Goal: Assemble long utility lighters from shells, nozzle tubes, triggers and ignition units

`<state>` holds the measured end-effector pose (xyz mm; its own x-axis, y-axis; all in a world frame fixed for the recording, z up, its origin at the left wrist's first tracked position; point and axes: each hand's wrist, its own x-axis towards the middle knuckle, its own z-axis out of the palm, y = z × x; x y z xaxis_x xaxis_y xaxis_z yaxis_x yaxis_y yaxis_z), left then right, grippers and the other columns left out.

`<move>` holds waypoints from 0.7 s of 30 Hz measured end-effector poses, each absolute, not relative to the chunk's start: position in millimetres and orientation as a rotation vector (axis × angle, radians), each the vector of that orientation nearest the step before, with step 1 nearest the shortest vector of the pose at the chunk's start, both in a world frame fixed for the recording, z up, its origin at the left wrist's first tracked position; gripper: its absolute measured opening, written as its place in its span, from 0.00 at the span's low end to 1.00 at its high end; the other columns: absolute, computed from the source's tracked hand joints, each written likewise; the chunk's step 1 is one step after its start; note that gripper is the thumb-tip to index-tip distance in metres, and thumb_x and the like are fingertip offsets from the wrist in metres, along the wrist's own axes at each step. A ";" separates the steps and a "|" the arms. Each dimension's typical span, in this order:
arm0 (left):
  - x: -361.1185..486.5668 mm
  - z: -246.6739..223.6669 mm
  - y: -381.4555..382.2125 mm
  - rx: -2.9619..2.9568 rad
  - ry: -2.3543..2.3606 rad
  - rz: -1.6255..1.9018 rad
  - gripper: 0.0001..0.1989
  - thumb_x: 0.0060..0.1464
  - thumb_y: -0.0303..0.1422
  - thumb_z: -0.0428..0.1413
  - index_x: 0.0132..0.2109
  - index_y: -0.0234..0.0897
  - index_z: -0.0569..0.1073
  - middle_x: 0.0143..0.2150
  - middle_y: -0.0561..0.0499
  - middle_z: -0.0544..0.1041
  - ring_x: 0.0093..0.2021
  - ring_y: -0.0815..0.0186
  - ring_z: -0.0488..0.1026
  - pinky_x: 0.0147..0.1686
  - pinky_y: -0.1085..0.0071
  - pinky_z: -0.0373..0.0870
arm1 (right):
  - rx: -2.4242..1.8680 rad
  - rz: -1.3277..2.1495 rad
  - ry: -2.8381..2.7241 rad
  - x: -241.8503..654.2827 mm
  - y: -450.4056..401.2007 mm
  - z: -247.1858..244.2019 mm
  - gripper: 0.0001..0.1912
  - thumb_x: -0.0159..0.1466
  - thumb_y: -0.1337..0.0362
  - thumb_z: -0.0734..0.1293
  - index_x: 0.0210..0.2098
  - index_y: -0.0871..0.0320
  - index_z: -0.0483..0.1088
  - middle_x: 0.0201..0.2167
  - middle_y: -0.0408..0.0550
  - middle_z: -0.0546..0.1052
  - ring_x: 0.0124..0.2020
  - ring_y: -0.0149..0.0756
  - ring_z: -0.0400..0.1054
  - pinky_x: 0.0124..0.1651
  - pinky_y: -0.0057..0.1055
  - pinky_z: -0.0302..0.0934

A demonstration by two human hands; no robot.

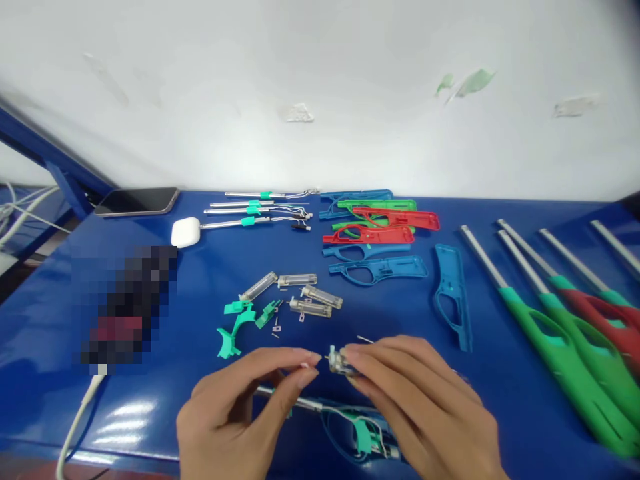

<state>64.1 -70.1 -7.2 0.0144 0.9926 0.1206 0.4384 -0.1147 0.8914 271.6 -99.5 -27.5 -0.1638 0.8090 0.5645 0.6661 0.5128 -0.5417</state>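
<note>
My right hand (425, 400) grips a clear lighter fuel tank (338, 361), its white valve end pointing left. Facing it, my left hand (245, 407) pinches a tiny pale part (304, 365), mostly hidden by the fingertips. A small gap separates the two parts. Beneath both hands lies a blue lighter handle half (333, 437) with a metal tube (307, 403), white wires and a green trigger (366, 435) on it. Beyond my hands are several more clear fuel tanks (297, 280), loose green triggers (243, 323) and tiny clips (277, 327).
Blue, green and red handle halves (380, 268) lie at the back, beside wired metal tubes (235, 223). Whole lighters (555, 347) fill the right side. At left are a phone (137, 201), a white case (185, 232) and a blurred-out device with a white cable (75, 420).
</note>
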 end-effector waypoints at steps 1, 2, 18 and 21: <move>64.2 -7.2 -70.2 1.630 1.502 1.053 0.04 0.62 0.34 0.64 0.38 0.47 0.85 0.33 0.54 0.86 0.27 0.63 0.81 0.22 0.70 0.81 | -1.221 0.203 -1.881 270.6 -99.1 -27.0 0.11 0.74 0.74 0.67 0.53 0.59 0.78 0.45 0.45 0.85 0.44 0.32 0.78 0.50 0.32 0.73; 64.4 -7.3 -70.3 1.635 1.507 1.049 0.05 0.62 0.34 0.64 0.37 0.47 0.85 0.33 0.54 0.86 0.26 0.64 0.81 0.21 0.71 0.80 | -1.227 0.206 -1.863 269.8 -99.0 -26.8 0.10 0.74 0.74 0.67 0.52 0.59 0.78 0.44 0.44 0.85 0.44 0.32 0.78 0.50 0.32 0.72; 70.9 -13.9 -74.7 1.652 1.421 1.117 0.13 0.64 0.26 0.60 0.38 0.52 0.83 0.37 0.59 0.85 0.35 0.67 0.82 0.36 0.71 0.82 | -1.287 0.191 -1.874 266.2 -104.2 -28.8 0.10 0.77 0.69 0.66 0.53 0.56 0.78 0.44 0.41 0.85 0.41 0.29 0.80 0.49 0.31 0.70; 74.0 -15.1 -75.9 1.669 1.423 1.160 0.13 0.64 0.24 0.60 0.37 0.51 0.82 0.38 0.59 0.83 0.36 0.68 0.81 0.37 0.72 0.80 | -1.294 0.191 -1.873 265.7 -105.0 -28.6 0.10 0.77 0.69 0.65 0.53 0.55 0.78 0.44 0.40 0.85 0.41 0.29 0.80 0.51 0.31 0.71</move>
<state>74.0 -75.9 -15.1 0.0202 0.9772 0.2113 0.4036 -0.2013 0.8925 265.7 -105.0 -28.6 -0.1237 0.8313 0.5418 0.7051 0.4579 -0.5415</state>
